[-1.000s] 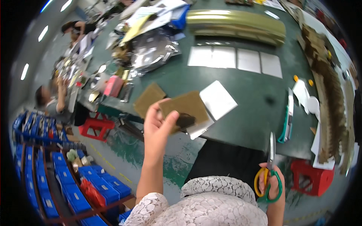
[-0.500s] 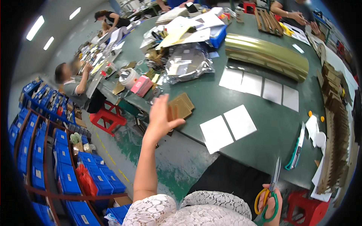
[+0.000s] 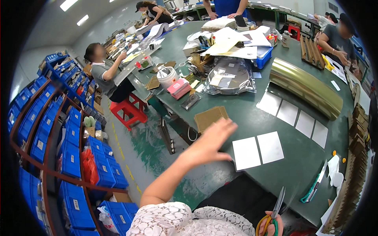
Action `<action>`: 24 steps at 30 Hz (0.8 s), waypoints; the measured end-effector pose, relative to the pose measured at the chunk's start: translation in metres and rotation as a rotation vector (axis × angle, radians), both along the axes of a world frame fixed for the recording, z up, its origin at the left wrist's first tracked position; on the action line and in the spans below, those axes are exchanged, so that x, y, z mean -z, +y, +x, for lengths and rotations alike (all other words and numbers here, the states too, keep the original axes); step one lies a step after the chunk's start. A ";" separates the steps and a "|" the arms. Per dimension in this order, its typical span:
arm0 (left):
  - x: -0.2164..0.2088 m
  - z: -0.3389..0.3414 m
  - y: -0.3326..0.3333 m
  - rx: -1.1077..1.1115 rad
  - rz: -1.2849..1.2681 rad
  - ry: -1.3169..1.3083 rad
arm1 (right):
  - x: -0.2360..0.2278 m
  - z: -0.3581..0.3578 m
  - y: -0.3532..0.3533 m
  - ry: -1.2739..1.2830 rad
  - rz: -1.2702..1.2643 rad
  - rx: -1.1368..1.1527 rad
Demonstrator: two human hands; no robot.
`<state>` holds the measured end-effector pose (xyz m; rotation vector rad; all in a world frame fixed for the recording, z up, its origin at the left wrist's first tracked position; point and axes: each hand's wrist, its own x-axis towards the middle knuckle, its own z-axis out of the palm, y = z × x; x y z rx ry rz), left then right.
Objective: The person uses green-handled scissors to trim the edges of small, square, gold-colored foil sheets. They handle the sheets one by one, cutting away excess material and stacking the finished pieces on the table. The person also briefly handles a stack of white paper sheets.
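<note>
My left hand (image 3: pixel 208 144) reaches over the near table edge, open with its fingers stretched out and nothing in it. It hovers between a small stack of brown square sheets (image 3: pixel 210 117), just beyond its fingers, and two white rectangular cards (image 3: pixel 247 152) to its right. The second white card (image 3: pixel 270 147) lies close beside the first. Low at the right, my right hand (image 3: pixel 278 225) grips a pair of scissors (image 3: pixel 280 201) by its yellow and green handles. The blades point up and away from me.
A gold film roll (image 3: pixel 305 88) lies behind a row of several white cards (image 3: pixel 286 112). To the right lies a green utility knife (image 3: pixel 314 188). Plastic-wrapped packs (image 3: pixel 230 76) and a white bucket (image 3: pixel 167 76) stand farther back. Shelves of blue bins (image 3: pixel 71 157) fill the left; co-workers are around.
My left hand has moved right, from beside the brown stack toward the two white cards. The view has turned left. My right hand keeps the scissors.
</note>
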<state>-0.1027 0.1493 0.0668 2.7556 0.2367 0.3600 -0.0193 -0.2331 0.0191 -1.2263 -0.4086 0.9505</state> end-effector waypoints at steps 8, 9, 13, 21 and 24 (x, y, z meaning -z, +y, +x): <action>0.041 0.004 -0.056 0.162 0.182 0.064 | -0.009 -0.003 0.003 -0.036 -0.006 -0.050; 0.046 0.006 -0.055 0.174 0.207 0.026 | -0.007 -0.002 0.003 -0.034 -0.008 -0.055; 0.047 0.002 -0.055 0.205 0.317 -0.017 | -0.002 -0.005 0.002 -0.026 -0.033 -0.044; 0.039 -0.004 -0.064 0.314 0.205 -0.145 | -0.007 -0.010 0.007 -0.031 -0.071 -0.047; 0.039 0.001 -0.060 0.358 0.237 -0.205 | -0.010 -0.010 0.007 -0.002 -0.107 -0.039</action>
